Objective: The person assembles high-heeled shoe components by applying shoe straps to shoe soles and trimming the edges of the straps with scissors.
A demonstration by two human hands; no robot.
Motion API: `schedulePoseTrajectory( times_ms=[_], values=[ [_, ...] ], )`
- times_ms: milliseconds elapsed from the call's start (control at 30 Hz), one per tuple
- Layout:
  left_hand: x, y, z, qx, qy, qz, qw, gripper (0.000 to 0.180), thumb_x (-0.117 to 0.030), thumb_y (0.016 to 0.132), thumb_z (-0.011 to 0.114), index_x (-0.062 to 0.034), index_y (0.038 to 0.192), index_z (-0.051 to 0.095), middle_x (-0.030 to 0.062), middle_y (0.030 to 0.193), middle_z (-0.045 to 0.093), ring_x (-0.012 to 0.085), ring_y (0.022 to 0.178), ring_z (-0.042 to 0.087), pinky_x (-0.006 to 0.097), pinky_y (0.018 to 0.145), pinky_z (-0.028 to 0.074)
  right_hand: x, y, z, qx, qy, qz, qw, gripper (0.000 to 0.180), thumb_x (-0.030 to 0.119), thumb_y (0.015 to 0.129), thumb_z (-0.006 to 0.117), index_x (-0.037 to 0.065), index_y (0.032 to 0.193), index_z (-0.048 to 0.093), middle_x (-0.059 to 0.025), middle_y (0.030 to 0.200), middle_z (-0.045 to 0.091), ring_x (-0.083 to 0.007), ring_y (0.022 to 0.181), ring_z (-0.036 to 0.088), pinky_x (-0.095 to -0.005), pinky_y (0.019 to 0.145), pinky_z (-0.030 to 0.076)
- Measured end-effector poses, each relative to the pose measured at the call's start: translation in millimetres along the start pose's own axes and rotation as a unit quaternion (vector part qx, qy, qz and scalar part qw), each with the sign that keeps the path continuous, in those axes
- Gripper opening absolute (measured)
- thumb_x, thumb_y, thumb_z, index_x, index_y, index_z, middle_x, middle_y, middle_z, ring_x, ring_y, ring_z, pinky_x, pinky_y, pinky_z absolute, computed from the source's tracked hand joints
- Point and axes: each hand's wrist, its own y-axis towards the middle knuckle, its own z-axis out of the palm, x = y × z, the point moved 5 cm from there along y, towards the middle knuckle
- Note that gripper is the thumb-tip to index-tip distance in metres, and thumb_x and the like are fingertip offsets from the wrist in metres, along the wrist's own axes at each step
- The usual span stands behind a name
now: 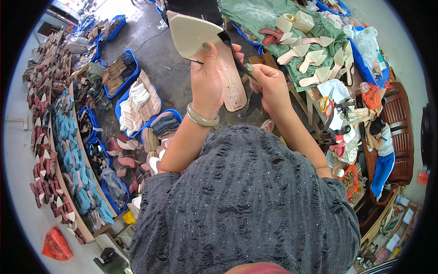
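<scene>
A pointed shoe piece (230,82), with a cream toe and a pinkish insole, is held up in front of me, toe pointing away to the upper left. My left hand (207,82) wraps round its middle, the thumb pressed near the toe section and fingertips showing past the far edge. A green-grey bangle (200,118) circles that wrist. My right hand (270,86) pinches a black strap (238,59) between thumb and forefinger. The strap runs up along the piece's right edge to the toe section. How it is fixed there is hard to make out.
Similar pointed shoe pieces (315,59) lie on a green sheet (255,18) at the back right. Orange-handled scissors (326,106) rest on the cluttered bench. Blue bins (132,109) and racks of shoe parts (73,137) fill the left. A person (382,141) leans at the right.
</scene>
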Motion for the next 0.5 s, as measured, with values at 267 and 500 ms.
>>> schedulePoseTrajectory(
  times_ms=[267, 500],
  values=[
    [-12, -3, 1, -0.005, 0.026, 0.038, 0.999, 0.042, -0.042, 0.092, 0.05, -0.0018, 0.103, 0.052, 0.0139, 0.09, 0.063, 0.0205, 0.077, 0.063, 0.032, 0.069, 0.053, 2, -5, 13, -0.004, -0.02, -0.007, 1.0, 0.017, 0.016, 0.089, 0.061, -0.001, 0.089, 0.065, 0.0068, 0.059, 0.044, -0.0035, 0.052, 0.036, -0.0205, 0.049, 0.026],
    [-15, -2, -2, 0.002, 0.059, 0.033, 0.998, 0.041, -0.042, 0.092, 0.051, -0.0026, 0.102, 0.052, 0.0126, 0.087, 0.062, 0.0193, 0.074, 0.062, 0.032, 0.068, 0.053, 1, -4, 20, -0.003, -0.061, -0.043, 0.997, 0.015, 0.017, 0.085, 0.066, 0.003, 0.089, 0.071, 0.0079, 0.065, 0.053, -0.0005, 0.056, 0.04, -0.0176, 0.049, 0.029]
  ],
)
